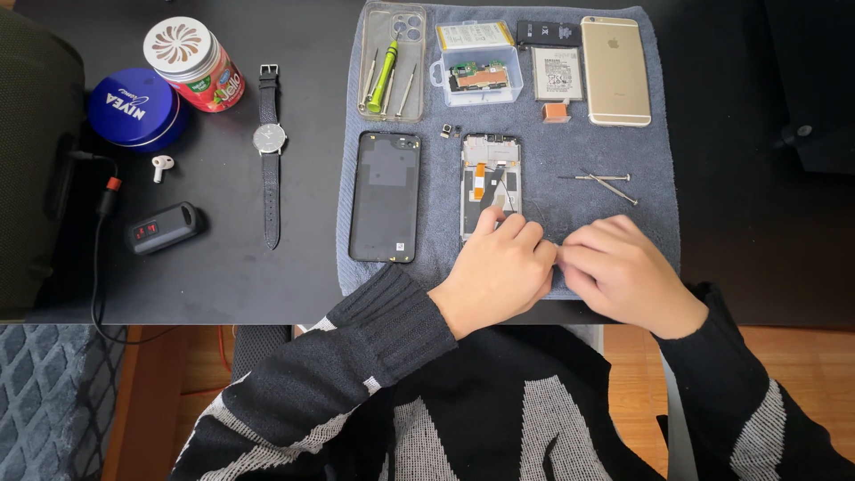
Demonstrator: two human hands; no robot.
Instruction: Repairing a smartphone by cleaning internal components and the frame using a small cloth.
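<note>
On the black table [267, 276], we see a watch [270, 151] left of a grey towel [641, 151]. A back cover [386, 196] lies beside the opened phone [490, 178]. Our left hand [499, 267] rests at the phone's lower end, fingers [512, 227] curled together; our right hand [623, 272] meets it, fingers bunched, their hold hidden. Two screwdrivers [606, 183] lie beyond.

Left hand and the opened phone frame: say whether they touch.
Touching. The head view shows the left hand with fingertips resting on the lower end of the opened phone frame.

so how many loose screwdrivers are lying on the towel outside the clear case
2: one screwdriver lies level right of the opened phone; the other screwdriver angles beneath it. Hands may hide more.
</note>
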